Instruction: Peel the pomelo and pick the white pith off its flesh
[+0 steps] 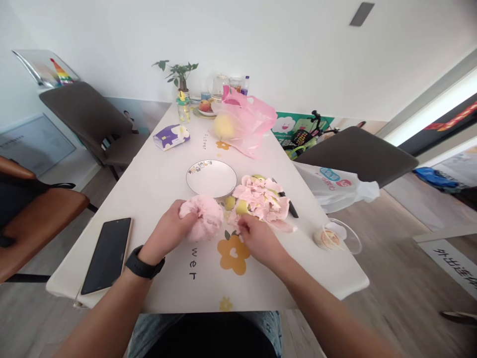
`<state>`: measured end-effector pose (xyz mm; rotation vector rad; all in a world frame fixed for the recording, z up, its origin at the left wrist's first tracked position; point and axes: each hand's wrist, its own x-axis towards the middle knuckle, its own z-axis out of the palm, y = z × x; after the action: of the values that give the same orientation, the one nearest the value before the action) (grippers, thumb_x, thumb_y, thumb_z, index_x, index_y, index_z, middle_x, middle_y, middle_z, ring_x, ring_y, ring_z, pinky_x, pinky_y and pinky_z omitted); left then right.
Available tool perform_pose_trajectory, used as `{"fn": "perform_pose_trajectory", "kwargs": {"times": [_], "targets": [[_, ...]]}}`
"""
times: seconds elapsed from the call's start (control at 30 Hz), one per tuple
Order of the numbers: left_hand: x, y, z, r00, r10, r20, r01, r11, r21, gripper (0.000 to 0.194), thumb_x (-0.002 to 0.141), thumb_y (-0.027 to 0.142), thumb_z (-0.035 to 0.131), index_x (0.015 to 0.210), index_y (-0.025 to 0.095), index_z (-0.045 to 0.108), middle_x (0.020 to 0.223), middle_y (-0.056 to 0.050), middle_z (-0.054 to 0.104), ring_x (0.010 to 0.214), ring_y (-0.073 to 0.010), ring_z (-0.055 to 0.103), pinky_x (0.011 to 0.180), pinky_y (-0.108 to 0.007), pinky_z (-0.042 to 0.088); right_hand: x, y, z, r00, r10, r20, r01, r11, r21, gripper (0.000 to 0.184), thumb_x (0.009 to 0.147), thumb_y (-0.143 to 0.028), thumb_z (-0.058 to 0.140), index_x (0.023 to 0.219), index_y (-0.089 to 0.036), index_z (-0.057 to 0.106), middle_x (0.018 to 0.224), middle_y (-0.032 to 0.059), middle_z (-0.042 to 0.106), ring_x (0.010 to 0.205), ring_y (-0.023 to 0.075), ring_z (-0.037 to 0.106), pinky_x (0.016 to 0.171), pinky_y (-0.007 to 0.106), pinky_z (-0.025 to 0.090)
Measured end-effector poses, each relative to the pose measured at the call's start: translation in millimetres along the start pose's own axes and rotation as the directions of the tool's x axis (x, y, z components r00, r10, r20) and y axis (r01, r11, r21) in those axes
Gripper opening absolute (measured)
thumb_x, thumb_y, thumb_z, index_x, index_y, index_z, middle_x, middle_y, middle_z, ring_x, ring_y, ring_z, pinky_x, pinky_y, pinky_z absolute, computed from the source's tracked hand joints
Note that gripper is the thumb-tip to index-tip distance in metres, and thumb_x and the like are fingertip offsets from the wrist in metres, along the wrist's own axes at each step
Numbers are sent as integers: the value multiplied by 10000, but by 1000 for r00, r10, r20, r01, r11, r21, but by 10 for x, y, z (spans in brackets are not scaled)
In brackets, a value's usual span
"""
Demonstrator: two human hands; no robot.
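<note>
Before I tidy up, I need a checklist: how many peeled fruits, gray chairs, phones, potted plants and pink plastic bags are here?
Peeled fruit: 1
Gray chairs: 2
Phone: 1
Potted plant: 1
Pink plastic bag: 1
Total: 6

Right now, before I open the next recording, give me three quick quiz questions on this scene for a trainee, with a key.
1. True or false: the heap of peel lies on the plate.
2. Which of these lies at the near left corner of the table? A: the clear cup; B: the phone; C: the potted plant.
3. Fill in: the round pink fruit is held in the person's ___ hand.

Key: 1 false, the heap of peel lies beside the plate; 2 B; 3 left, the left hand.
</note>
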<state>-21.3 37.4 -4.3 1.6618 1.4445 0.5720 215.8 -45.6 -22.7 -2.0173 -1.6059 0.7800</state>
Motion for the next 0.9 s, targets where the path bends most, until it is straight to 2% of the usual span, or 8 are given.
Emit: {"fn": "perform_pose_trajectory", "kwargs": {"times": [0.17, 0.33, 0.4, 0.47, 0.5, 0.6, 0.73, 0.9], "targets": [[79, -106, -41, 1000, 2, 11, -1, 996, -93, 447, 864, 531, 491, 1107, 184, 637, 1073, -74, 716, 958, -275, 654, 760, -341, 485, 159, 207, -344, 972, -83, -221, 28, 970, -241, 187, 959, -238, 406, 873, -223, 571, 865, 62, 662, 827, 228, 590, 712, 331, 413], [40, -63, -25, 1000, 9, 14, -8, 998, -55, 447, 858, 524, 497, 1127, 189, 621, 1104, -83, 709, 975, -281, 655, 785, -361, 486, 281, 167, -418, 932, -255, -259, 147, 916, -373, 264, 982, -260, 415, 942, -180, 663, 1268, 165, 628, 1192, 310, 553, 988, 432, 395], [7, -16, 3, 1000, 16, 10, -16, 1000, 1, 441, 849, 506, 507, 1138, 189, 609, 1108, -97, 704, 977, -294, 656, 796, -382, 487, 235, 24, -369, 917, -297, -265, 201, 920, -336, 255, 981, -296, 448, 961, -186, 677, 1283, 154, 630, 1218, 320, 544, 1017, 450, 387], [-18, 27, 35, 1000, 22, 1, -22, 998, 54, 432, 839, 485, 521, 1150, 194, 595, 1103, -104, 702, 967, -300, 657, 788, -390, 487, 148, -155, -300, 948, -266, -176, 238, 957, -165, 240, 970, -391, 503, 993, -223, 672, 1105, 97, 696, 1042, 271, 631, 892, 402, 463], [-27, 45, 49, 1000, 26, -3, -25, 997, 75, 426, 837, 474, 525, 1154, 197, 590, 1099, -104, 702, 962, -300, 657, 783, -388, 488, 104, -242, -264, 974, -220, -56, 218, 975, -43, 266, 954, -460, 531, 1023, -240, 663, 977, 65, 713, 895, 239, 661, 764, 365, 489], [-42, 82, 79, 999, 38, -6, -37, 993, 111, 401, 839, 452, 525, 1147, 203, 591, 1088, -97, 704, 955, -290, 657, 769, -374, 489, 32, -434, -179, 984, -141, 106, 125, 982, 142, 347, 888, -529, 605, 1100, -255, 594, 801, 5, 700, 689, 191, 644, 576, 306, 438], [-39, 102, 88, 999, 37, 21, -40, 990, 132, 374, 852, 464, 519, 1122, 216, 592, 1060, -80, 711, 926, -283, 660, 746, -365, 486, 104, -523, -170, 989, -126, 71, 121, 990, 77, 271, 816, -436, 665, 965, -250, 536, 763, -4, 690, 641, 179, 612, 524, 290, 375], [-22, 100, 87, 998, 49, 27, -52, 991, 124, 360, 839, 440, 531, 1104, 204, 597, 1075, -92, 711, 935, -292, 664, 776, -375, 485, 238, -571, -268, 978, -162, 128, 163, 987, -3, 202, 764, -360, 663, 779, -238, 502, 713, 2, 663, 582, 162, 567, 482, 285, 330]]}}
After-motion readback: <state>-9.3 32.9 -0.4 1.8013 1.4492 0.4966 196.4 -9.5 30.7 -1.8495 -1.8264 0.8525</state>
